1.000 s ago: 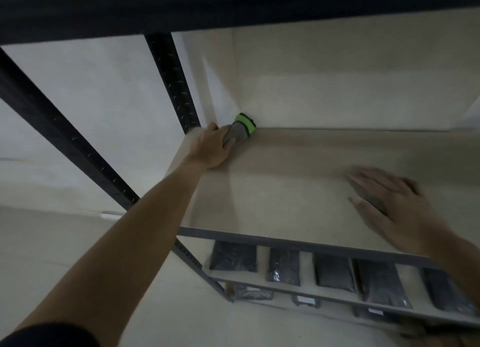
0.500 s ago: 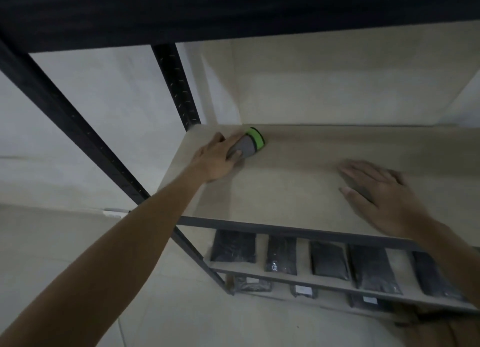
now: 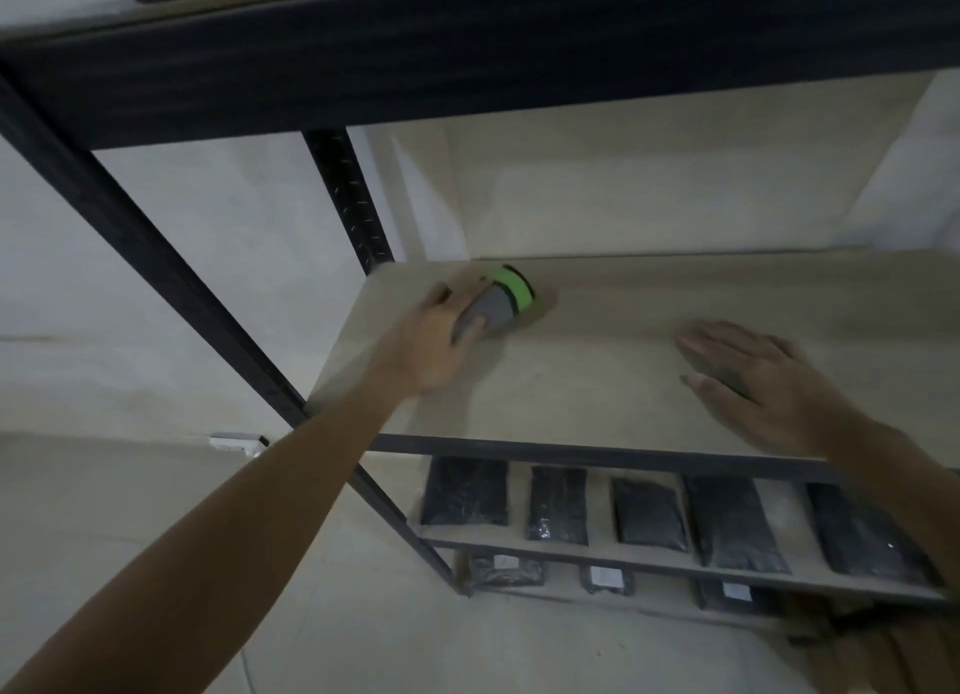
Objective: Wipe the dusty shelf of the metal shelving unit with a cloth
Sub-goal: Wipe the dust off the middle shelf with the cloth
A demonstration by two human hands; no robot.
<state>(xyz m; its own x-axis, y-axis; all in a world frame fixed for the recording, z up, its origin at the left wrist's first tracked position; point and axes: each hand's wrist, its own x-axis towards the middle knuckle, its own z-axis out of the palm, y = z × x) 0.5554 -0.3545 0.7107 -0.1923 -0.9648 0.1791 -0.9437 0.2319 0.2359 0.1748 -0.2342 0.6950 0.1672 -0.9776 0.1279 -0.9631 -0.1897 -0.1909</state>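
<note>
The pale board shelf point(image 3: 597, 381) of the black metal shelving unit fills the middle of the view. My left hand point(image 3: 439, 340) reaches to its back left area and grips a grey cloth with a bright green band point(image 3: 501, 304), holding it down on the board. My right hand point(image 3: 758, 381) lies flat on the shelf to the right, fingers straight and spread. A dark grey patch shows under its palm; I cannot tell whether that is cloth or shadow.
A black upright post point(image 3: 345, 200) stands at the shelf's back left corner, and a black beam point(image 3: 467, 44) crosses overhead. Several dark packets point(image 3: 644, 514) lie on the lower shelf. A pale wall stands behind the unit.
My left hand has slid the cloth out of the back left corner, a little to the right and towards me. My right hand stays flat in about the same place.
</note>
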